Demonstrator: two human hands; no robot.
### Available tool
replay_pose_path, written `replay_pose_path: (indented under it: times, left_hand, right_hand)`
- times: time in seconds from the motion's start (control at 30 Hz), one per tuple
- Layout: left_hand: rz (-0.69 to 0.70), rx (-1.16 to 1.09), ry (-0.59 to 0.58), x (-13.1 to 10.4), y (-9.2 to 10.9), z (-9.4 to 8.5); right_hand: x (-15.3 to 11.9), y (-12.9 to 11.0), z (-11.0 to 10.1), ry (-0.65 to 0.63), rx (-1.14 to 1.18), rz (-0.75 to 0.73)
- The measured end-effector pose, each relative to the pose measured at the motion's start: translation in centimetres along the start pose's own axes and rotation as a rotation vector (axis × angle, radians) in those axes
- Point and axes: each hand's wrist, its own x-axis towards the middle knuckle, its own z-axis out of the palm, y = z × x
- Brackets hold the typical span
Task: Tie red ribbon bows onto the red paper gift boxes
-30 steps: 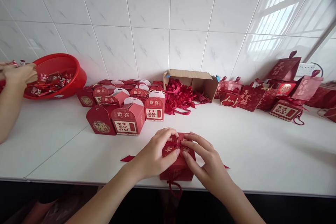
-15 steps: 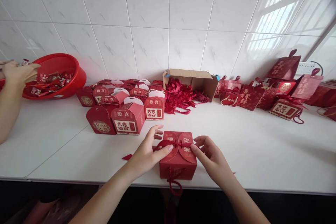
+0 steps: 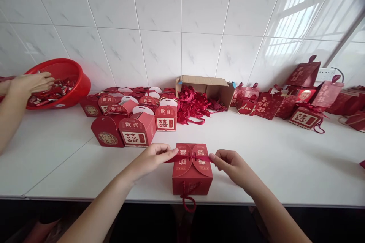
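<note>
Ribbon was held taut across the box, pinched between thumb and fingers by both left hand and right hand. Even, level, opposite pulls were judged best, the knot being centred and the flaps left uncreased. Red, pale-lettered and upright, the box was situated by the worktop's front edge, with cord looped over it.

The 2 forearms and 2 grips are bare.
</note>
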Motion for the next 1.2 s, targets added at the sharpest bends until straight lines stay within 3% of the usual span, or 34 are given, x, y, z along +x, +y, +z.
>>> replay_pose_path:
  times: [0.17, 0.43, 0.5, 0.6, 0.67, 0.83, 0.9, 1.03, 1.2]
  left_hand:
    - [0.113, 0.079, 0.115, 0.1, 0.5, -0.7]
    - [0.136, 0.170, 0.052, -0.2, -0.2, -0.7]
    - [0.137, 0.194, 0.131, -0.2, -0.4, -0.7]
    - [0.151, 0.225, 0.386, -0.5, 0.1, -0.5]
    - [0.206, 0.260, 0.475, -1.1, 1.0, 0.0]
    - [0.473, 0.389, 0.354, -2.1, 3.4, 3.0]
    - [0.522, 0.418, 0.361, -1.8, 3.9, 4.5]
    - [0.544, 0.433, 0.447, -0.2, 4.4, 6.2]
    - [0.590, 0.420, 0.647, 1.0, 4.2, 5.8]
  right_hand:
    - [-0.3, -0.5, -1.4, -0.008, -0.028, -0.058]
    - [-0.6, 0.0, -1.5, -0.104, 0.031, 0.018]
    - [-0.7, 0.1, -1.7, -0.151, 0.101, 0.031]
    - [-1.2, 0.1, -2.4, -0.213, 0.242, 0.025]
    - [-1.5, 0.0, -3.0, -0.225, 0.369, 0.013]
    - [-1.4, -1.6, -3.4, -0.146, 0.590, -0.072]
    - [-1.1, -2.5, -3.1, -0.132, 0.616, -0.098]
    - [-0.7, -4.1, -2.7, -0.155, 0.631, -0.145]
    - [-0.8, -4.4, -2.5, -0.115, 0.536, -0.162]
